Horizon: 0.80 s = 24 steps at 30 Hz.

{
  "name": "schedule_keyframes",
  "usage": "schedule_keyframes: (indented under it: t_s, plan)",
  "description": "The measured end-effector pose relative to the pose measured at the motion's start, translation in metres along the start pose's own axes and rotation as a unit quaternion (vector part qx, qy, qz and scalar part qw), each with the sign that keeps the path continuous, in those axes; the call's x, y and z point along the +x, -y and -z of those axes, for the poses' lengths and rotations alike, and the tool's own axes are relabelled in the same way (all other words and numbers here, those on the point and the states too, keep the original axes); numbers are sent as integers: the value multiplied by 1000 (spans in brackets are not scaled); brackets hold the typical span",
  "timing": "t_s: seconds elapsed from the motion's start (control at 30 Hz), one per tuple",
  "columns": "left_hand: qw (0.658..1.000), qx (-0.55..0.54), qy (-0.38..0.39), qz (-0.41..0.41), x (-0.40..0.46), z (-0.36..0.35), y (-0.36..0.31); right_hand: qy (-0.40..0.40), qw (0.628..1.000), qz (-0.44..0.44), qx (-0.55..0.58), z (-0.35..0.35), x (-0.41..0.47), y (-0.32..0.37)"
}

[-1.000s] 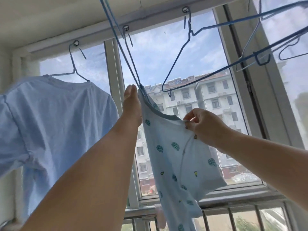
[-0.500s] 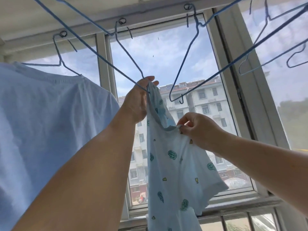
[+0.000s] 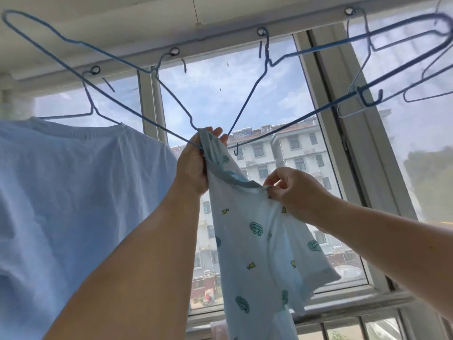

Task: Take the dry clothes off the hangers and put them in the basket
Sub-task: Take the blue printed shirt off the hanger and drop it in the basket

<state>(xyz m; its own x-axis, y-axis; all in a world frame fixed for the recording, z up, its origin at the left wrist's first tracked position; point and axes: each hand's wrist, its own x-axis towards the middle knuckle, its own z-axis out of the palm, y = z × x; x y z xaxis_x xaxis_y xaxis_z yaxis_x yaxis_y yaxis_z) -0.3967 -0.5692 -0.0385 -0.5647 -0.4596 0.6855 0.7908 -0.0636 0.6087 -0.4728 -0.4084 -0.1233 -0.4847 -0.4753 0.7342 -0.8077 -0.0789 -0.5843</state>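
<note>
Head view: my left hand (image 3: 193, 165) grips the printed shirt (image 3: 257, 241) and hanger (image 3: 137, 104) tip together; right hand (image 3: 291, 190) pinches its collar. Shirt's nearly off; the blue tee (image 3: 73, 192) is still hung. Basket out of sight.

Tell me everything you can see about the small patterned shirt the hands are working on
The small patterned shirt is pale blue, of thin, soft-looking fabric, printed with teal blobs and little yellow shapes, with a grey-blue neckband. It hangs limp in front of the window, stretched at the collar. The left hand grips its top corner together with the end of a blue wire hanger; the right hand pinches the neckband lower down. One sleeve flares to the right, and the hem drops out of view.
</note>
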Motion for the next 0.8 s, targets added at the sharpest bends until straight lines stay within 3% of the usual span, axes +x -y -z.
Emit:
schedule_keyframes:
  t_s: [0.17, 0.33, 0.4, 0.53, 0.63, 0.7, 0.8]
  plan:
    - [979, 165, -60, 104, -3, 2, 0, 14, 1000, -3, 2, 2, -3, -1]
    - [914, 359, -139, 127, -10, 26, 17, 23, 1000, -3, -19, 3, -8, -13]
    - [881, 428, -165, 114, -16, 40, 28, 27, 999, -4, -36, 4, -13, -23]
    - [768, 613, -182, 45, -48, 73, 61, 54, 997, -23, -51, 6, -38, -52]
    - [729, 660, -176, 42, -89, 88, 90, 73, 993, -47, -86, 4, -62, -78]
    - [733, 660, -158, 44, -119, 93, 114, 84, 988, -68, -113, 1, -84, -96]
    - [778, 606, -150, 66, -170, 99, 153, 120, 968, -112, -192, -4, -127, -126]
